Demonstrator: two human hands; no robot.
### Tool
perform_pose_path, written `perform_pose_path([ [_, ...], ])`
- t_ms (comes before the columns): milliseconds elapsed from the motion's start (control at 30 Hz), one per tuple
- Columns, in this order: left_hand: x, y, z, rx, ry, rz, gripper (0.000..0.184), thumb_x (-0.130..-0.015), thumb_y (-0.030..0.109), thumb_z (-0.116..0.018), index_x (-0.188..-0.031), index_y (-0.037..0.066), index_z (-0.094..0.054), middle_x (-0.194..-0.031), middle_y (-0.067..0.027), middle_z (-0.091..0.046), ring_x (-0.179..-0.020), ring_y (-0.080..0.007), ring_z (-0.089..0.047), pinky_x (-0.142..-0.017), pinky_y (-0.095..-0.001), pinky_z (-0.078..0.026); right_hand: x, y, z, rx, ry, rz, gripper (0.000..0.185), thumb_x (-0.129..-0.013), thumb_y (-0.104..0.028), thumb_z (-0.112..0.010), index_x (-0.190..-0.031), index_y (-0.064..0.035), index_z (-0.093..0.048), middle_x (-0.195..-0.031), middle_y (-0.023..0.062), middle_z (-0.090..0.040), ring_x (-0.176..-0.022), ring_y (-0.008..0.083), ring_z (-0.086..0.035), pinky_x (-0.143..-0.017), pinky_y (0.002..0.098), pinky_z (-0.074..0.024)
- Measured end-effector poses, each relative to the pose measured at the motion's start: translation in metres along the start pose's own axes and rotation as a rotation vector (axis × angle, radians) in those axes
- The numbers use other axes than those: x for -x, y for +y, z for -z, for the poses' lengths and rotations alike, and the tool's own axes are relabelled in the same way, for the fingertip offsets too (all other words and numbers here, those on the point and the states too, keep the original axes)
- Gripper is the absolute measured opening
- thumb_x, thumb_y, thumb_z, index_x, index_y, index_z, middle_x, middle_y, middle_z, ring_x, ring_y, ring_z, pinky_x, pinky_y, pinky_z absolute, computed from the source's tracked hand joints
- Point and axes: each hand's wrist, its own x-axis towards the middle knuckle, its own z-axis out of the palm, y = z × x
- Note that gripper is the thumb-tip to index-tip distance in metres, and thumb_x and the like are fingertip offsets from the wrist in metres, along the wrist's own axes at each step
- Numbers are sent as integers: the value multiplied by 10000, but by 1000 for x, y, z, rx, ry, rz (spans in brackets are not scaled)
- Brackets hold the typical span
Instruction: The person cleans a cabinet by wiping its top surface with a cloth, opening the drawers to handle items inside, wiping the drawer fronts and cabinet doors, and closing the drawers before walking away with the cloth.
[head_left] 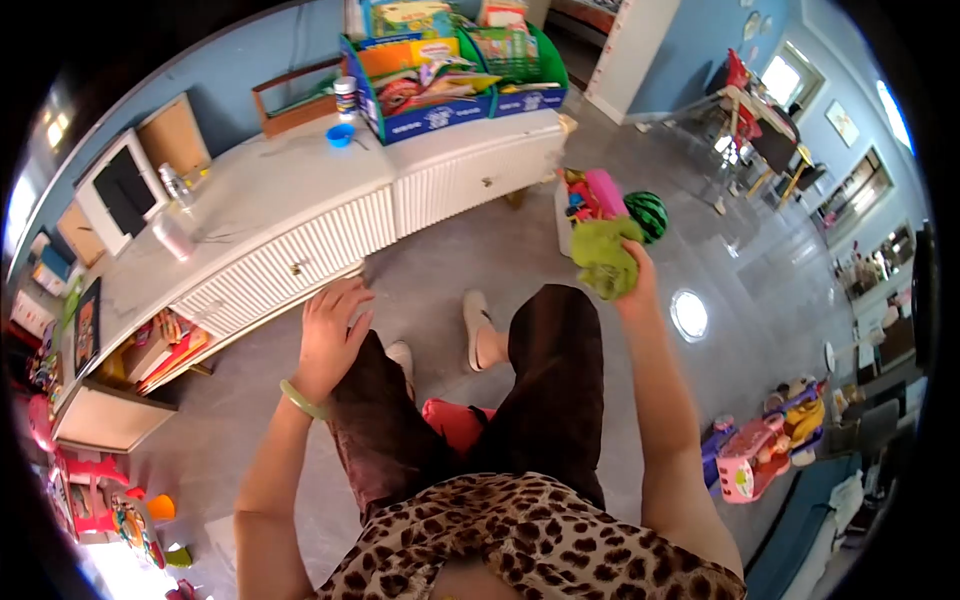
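My right hand (638, 278) grips a crumpled green cloth (603, 258), held out to the right above the floor. Just beyond the cloth stands a white bin (564, 225) with pink, red and blue toys in it, partly hidden by the cloth. A ball patterned like a watermelon (648, 217) rests beside that bin. Over my left knee, my left hand (333, 322) holds nothing, its fingers loosely stretched. A pale green bangle (303, 400) circles the left wrist. The white cabinet with ribbed drawers (290, 270) lies close ahead of that hand.
Green and blue boxes of packets (440, 118) stand on the cabinet, near a small blue cup (341, 135). Behind my legs is a red object (457, 425). A pink toy basket (752, 462) sits on the floor at right; more toys (135, 520) lie at lower left.
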Motion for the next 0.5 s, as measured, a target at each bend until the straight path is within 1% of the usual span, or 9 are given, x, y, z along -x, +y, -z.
perform_pose_path([
  [33,4,1,-7,-3,-99,46,226,-807,196,-611,-1008,94,-608,-1169,-77,-557,-1126,-277,-479,-966,-426,-338,-6,4,-7,-54,-104,23,426,-859,-140,-468,-1268,-22,-443,-1214,127,-544,-1105,287,-538,-904,443,-459],
  [67,7,1,-15,-24,-154,32,234,-812,211,-606,-1016,97,-606,-1183,-80,-548,-1145,-280,-464,-976,-444,-324,-11,11,-15,-113,-213,44,449,-855,-146,-455,-1286,-25,-429,-1247,120,-525,-1150,284,-510,-953,445,-429],
  [167,5,1,-31,-97,-322,-22,262,-823,248,-589,-1043,105,-594,-1221,-91,-525,-1196,-289,-422,-1002,-496,-280,-23,23,-25,-164,-205,85,483,-842,-150,-460,-1307,-29,-411,-1277,114,-502,-1191,293,-475,-994,453,-394],
  [233,-3,8,-32,-112,-446,-66,284,-828,259,-580,-1068,107,-582,-1239,-98,-512,-1222,-294,-397,-1013,-529,-249,-33,29,-20,-231,-244,7,498,-835,-166,-467,-1309,-26,-406,-1278,120,-499,-1192,304,-472,-992,459,-396],
  [300,-9,16,-34,-94,-548,-50,312,-816,232,-585,-1098,99,-570,-1244,-110,-505,-1208,-318,-411,-1018,-525,-242,-50,43,2,-219,-247,-76,524,-821,-214,-494,-1308,-40,-411,-1282,120,-495,-1184,323,-477,-981,463,-404],
  [367,-16,26,-38,-85,-668,-66,337,-799,215,-594,-1110,89,-560,-1245,-118,-505,-1193,-333,-424,-1021,-522,-236,-48,59,18,-185,-146,-209,499,-825,-251,-518,-1283,-66,-445,-1261,123,-511,-1145,320,-510,-944,470,-433],
  [433,-22,35,-45,-58,-789,-84,354,-767,213,-613,-1091,78,-562,-1232,-120,-515,-1173,-335,-442,-1010,-526,-242,-43,79,38,-166,162,-539,451,-836,-272,-532,-1245,-90,-479,-1213,121,-547,-1085,315,-550,-885,487,-465],
  [467,-27,37,-49,-24,-860,-81,362,-747,214,-626,-1074,72,-566,-1220,-122,-524,-1160,-334,-454,-999,-531,-251,-38,88,48,-213,183,-654,406,-845,-269,-540,-1210,-95,-501,-1172,124,-574,-1027,305,-582,-814,500,-495],
  [500,-33,37,-52,-13,-901,-65,348,-742,228,-634,-1055,88,-579,-1206,-103,-535,-1157,-308,-458,-993,-526,-256,-33,91,48,-224,366,-831,377,-856,-269,-533,-1186,-90,-504,-1091,124,-592,-922,271,-598,-738,458,-508],
])
